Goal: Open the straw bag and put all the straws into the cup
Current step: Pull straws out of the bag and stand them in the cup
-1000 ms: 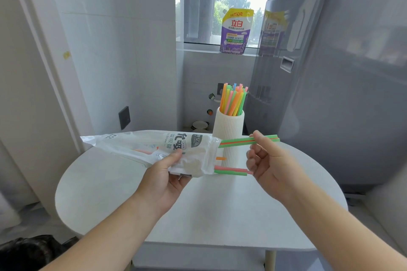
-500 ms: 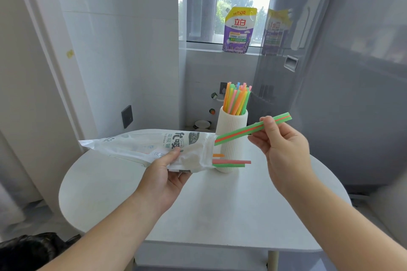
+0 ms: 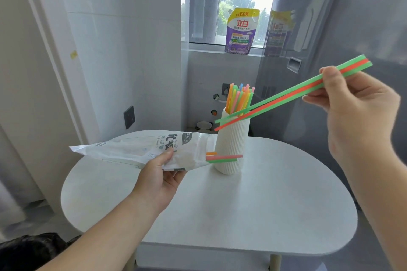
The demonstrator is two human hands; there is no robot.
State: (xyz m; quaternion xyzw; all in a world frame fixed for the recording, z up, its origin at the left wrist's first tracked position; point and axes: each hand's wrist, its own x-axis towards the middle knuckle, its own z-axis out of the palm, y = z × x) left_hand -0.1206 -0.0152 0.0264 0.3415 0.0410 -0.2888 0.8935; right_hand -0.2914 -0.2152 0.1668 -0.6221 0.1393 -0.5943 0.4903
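On the white table (image 3: 275,215) stands a ribbed white cup (image 3: 231,149) full of coloured straws. The left hand (image 3: 160,180) grips the crinkled bag (image 3: 141,149), perhaps nearly empty. The right hand (image 3: 356,112) pinches three straws (image 3: 286,97), two green, one orange.

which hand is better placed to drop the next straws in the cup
Right. The right hand already pinches three straws angled toward the cup, while the left hand holds the bag.

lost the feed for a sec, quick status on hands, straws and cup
Left hand grips straw bag, three straws poke out. Right hand pinches three straws, tilted toward cup. Cup upright, part full. Path clear.
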